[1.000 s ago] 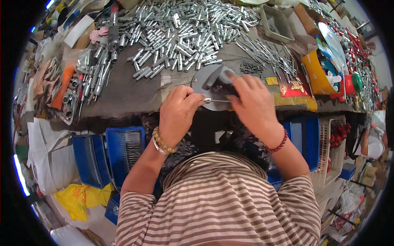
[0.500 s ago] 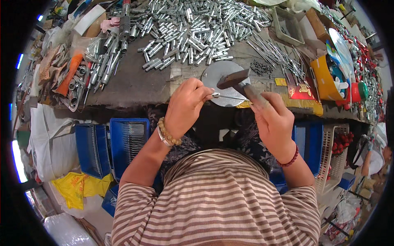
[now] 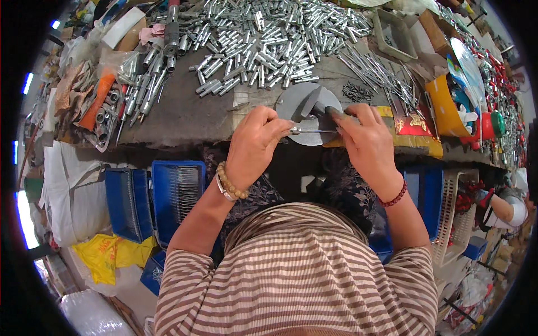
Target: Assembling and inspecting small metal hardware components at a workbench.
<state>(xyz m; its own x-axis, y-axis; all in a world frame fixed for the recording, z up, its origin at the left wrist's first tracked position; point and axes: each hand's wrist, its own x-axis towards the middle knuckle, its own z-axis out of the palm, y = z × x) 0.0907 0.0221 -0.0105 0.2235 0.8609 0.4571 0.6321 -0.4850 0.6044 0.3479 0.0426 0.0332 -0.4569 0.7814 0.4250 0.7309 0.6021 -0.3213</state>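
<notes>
My left hand (image 3: 255, 134) pinches a small metal fitting (image 3: 295, 130) between thumb and fingertips. From it a thin metal rod (image 3: 319, 131) runs right, across the near part of a round grey metal disc (image 3: 284, 105). My right hand (image 3: 367, 137) is closed around the handle of a hammer (image 3: 309, 102); the fingers partly hide the handle. The hammer head is over the disc, behind the rod, and I cannot tell whether it touches the disc. The rod's right end meets the fingers of my right hand; whether they grip it is unclear.
Beyond the disc lies a big heap of metal tubes (image 3: 274, 47). Thin rods (image 3: 378, 75) and small dark pins (image 3: 357, 91) lie to the right, near a yellow container (image 3: 445, 103). Tools with an orange handle (image 3: 98, 101) lie left. Blue bins (image 3: 178, 193) stand below the bench.
The hammer head has gone down and slightly left over the disc, and my right hand has tipped forward with it. My left hand keeps the fitting in nearly the same place.
</notes>
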